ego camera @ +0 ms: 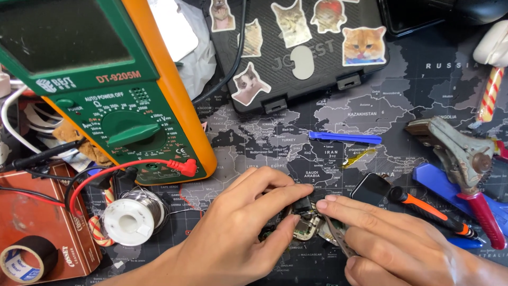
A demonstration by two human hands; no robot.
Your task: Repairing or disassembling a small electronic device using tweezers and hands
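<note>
Green multimeter (pixel 114 79) in an orange shell; black case (pixel 296 50) with cat stickers; grey map-printed mat (pixel 317 132); blue pry tool (pixel 345 138).

Small circuit board (pixel 306 226) mostly covered by both hands; its parts too small to tell. Multimeter (pixel 100 79) cut off at top and left edges. Tape roll (pixel 24 262) clipped by bottom edge. Right hand (pixel 402 241) runs off the bottom-right corner.

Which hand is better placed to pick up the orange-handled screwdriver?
Right. The right hand lies just beside the screwdriver; the left hand is farther away and pinches the small device.
</note>
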